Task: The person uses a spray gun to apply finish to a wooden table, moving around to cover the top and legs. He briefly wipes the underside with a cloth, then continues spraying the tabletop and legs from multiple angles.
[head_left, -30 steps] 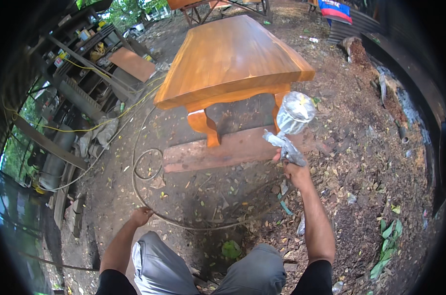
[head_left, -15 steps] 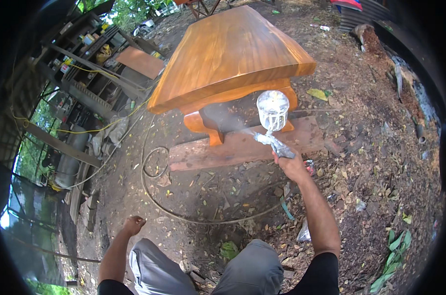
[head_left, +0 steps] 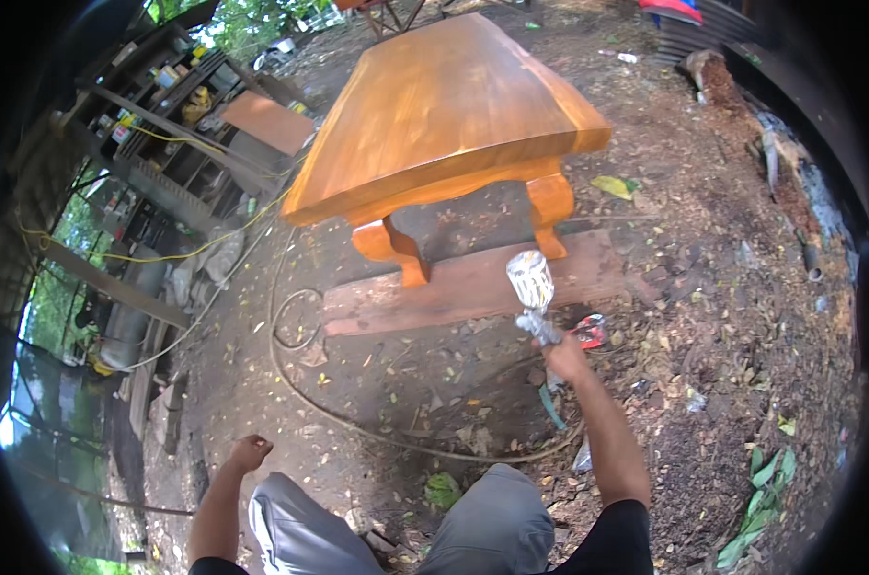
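My right hand (head_left: pixel 566 358) is closed around the handle of a spray gun (head_left: pixel 538 327), with a whitish paint cup (head_left: pixel 530 278) on top of it. The gun is held low, in front of the near end of a glossy orange-brown wooden table (head_left: pixel 444 115) and apart from it. No spray mist shows at its nozzle. To the left, my left hand (head_left: pixel 251 451) hangs in the air beside my knee. Its fingers are curled in, with nothing visible in them. The table's near legs (head_left: pixel 396 251) stand on a reddish plank on the ground.
A hose (head_left: pixel 358 428) curves over the leaf-strewn ground before me, with a loop beside the plank (head_left: pixel 454 289). Shelves (head_left: pixel 166 96) with cans and clutter stand left, near a yellow cord (head_left: pixel 157 257). A red item (head_left: pixel 591 331) lies beyond my right hand. A log (head_left: pixel 722 91) lies far right.
My right hand has lowered the spray gun and brought it nearer to me, away from the table. The mist from the nozzle is gone. My left hand has shifted slightly down and left.
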Available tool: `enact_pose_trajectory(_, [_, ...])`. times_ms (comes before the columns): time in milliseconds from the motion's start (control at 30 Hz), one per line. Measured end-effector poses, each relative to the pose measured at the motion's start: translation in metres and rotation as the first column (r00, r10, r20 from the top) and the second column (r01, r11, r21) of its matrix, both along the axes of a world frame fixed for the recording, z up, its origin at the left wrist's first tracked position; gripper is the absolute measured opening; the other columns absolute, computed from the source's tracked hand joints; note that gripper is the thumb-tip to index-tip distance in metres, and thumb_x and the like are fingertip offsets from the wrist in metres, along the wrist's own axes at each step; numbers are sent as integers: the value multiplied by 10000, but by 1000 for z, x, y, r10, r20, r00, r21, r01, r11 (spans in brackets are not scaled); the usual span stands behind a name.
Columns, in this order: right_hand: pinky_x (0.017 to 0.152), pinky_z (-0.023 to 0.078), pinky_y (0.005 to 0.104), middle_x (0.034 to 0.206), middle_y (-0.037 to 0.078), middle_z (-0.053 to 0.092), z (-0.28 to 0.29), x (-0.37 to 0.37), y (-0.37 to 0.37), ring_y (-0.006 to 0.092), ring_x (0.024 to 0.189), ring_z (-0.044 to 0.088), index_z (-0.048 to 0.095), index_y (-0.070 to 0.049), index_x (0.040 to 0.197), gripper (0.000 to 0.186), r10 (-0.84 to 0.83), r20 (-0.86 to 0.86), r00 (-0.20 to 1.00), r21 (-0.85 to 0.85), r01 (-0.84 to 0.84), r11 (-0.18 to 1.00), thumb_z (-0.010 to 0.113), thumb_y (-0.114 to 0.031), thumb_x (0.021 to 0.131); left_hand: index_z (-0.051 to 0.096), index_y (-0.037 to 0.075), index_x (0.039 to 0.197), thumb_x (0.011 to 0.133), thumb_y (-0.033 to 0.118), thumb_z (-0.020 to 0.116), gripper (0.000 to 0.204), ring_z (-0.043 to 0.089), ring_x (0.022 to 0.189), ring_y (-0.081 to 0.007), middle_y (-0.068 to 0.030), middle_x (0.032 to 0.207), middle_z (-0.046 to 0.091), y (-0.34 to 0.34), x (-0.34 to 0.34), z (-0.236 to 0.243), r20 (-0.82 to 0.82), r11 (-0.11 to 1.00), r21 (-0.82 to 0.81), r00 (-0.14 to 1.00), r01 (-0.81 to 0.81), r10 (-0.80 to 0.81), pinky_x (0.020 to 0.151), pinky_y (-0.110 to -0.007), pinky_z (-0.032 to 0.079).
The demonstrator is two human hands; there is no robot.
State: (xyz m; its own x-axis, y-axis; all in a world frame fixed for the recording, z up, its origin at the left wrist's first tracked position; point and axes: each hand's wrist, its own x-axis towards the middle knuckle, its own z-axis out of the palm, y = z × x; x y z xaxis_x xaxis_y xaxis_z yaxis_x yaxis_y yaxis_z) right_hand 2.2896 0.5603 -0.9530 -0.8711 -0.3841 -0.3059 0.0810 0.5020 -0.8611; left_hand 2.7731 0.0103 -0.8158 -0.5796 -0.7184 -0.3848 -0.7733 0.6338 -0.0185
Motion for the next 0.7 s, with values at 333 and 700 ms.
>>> enact_pose_trajectory(333, [794,518,402,916,178,713,-9,121,-51,287,855,682,677,-13,1091,286,-611,-253,750,-303,538,786,592,-6,818,724,54,1085,865,430,688,437,714,978,-318,-163,1026,744,-26,-22,-67,-112,993,105,993,46,-34,880,-421,555])
enact_pose_trajectory(700, [852,491,415,961,192,688,-60,142,-172,338,895,655,621,31,1146,345,-739,-287,610,-375,638,673,560,21,807,724,118,1096,891,455,643,403,703,998,-343,-155,1030,740,-45,-40,-113,-246,959,182,955,215,-168,875,-443,552])
